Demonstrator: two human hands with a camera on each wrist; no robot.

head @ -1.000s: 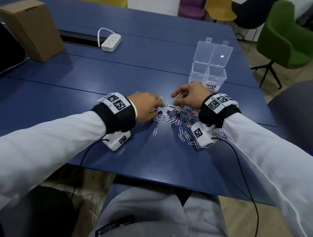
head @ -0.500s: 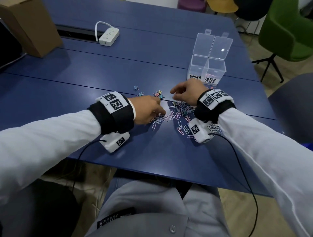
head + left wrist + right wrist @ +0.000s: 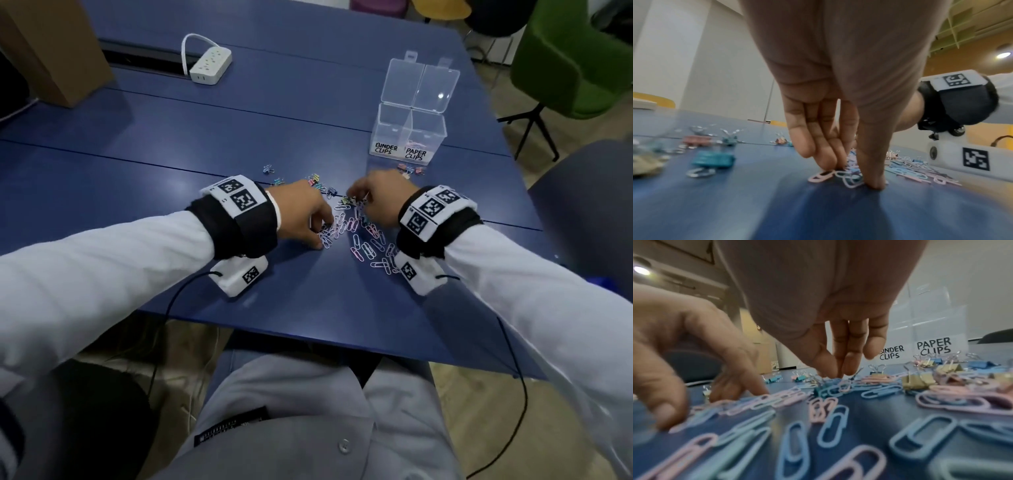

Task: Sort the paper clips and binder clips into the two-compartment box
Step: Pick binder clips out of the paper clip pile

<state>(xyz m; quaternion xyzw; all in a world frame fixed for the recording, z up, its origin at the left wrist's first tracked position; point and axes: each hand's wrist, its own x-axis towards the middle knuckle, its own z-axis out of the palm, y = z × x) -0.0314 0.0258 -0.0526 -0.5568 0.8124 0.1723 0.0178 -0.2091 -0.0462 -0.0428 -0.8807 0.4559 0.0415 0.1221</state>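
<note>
Pastel paper clips (image 3: 363, 240) lie in a loose pile on the blue table (image 3: 308, 301), with binder clips (image 3: 315, 181) scattered just beyond. My left hand (image 3: 851, 173) stands fingertips-down, thumb and fingers pinching a small bunch of paper clips (image 3: 824, 175) against the table. My right hand (image 3: 830, 371) hangs over the pile with its fingertips bunched at a teal binder clip (image 3: 821, 391). Whether it grips the clip is hidden. The clear two-compartment box (image 3: 390, 126), labelled BINDER CLIPS and PAPER CLIPS, stands open behind the right hand, with a few paper clips in the right compartment.
More binder clips (image 3: 411, 169) lie in front of the box. A white power strip (image 3: 210, 65) and a cardboard box (image 3: 51, 51) sit at the far left. A green chair (image 3: 575, 61) stands past the table's right edge. The table's near edge (image 3: 308, 330) runs over my lap.
Both hands have stayed at the pile. My right hand's fingers, raised before, have dropped onto the clips. My left hand has edged right into the paper clips.
</note>
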